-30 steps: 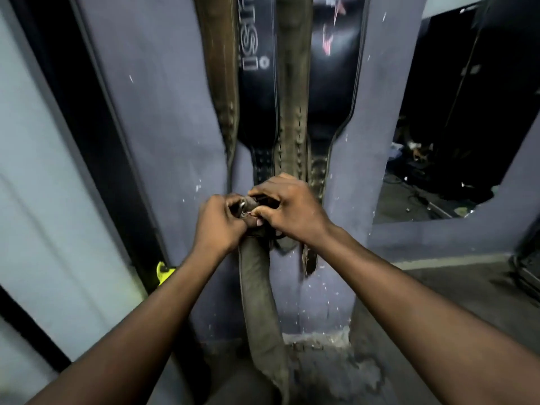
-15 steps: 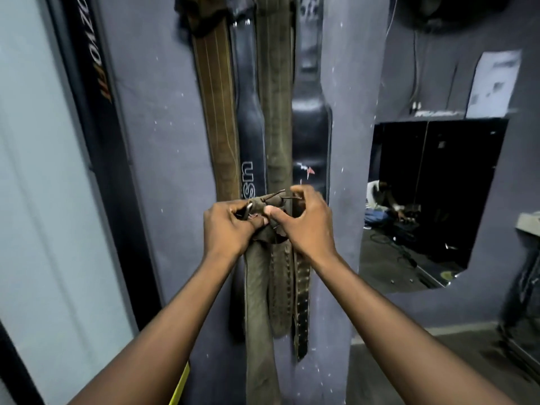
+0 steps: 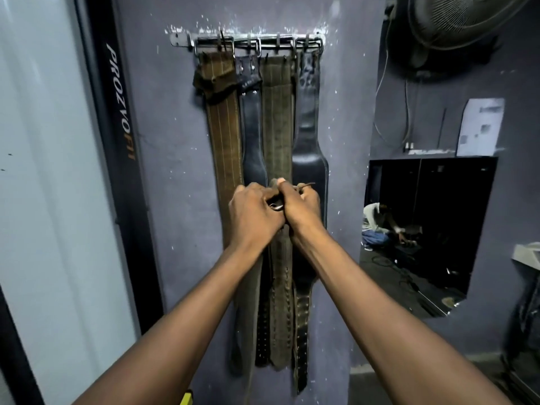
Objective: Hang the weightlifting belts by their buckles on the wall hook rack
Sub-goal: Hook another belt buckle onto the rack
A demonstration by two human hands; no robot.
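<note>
A metal hook rack (image 3: 247, 43) is fixed high on the purple wall. Several belts hang from it by their buckles: a brown stitched belt (image 3: 225, 127), a black leather belt (image 3: 253, 133), an olive belt (image 3: 277, 118) and a wide black padded belt (image 3: 309, 159). My left hand (image 3: 254, 217) and my right hand (image 3: 301, 211) meet in front of them at mid height. Both grip the buckle end (image 3: 276, 206) of another olive-grey belt (image 3: 248, 311), whose strap hangs down below my left wrist. Part of the metal buckle shows between my fingers.
A black frame post (image 3: 122, 159) with lettering stands left of the wall, beside a pale panel (image 3: 49, 200). A wall opening (image 3: 423, 229) at right shows a dark room with a crouching person. A fan (image 3: 467, 27) hangs at upper right.
My hands have risen with the belt's buckle end, and my view has tilted up, so the hook rack and the hanging buckles have come into sight.
</note>
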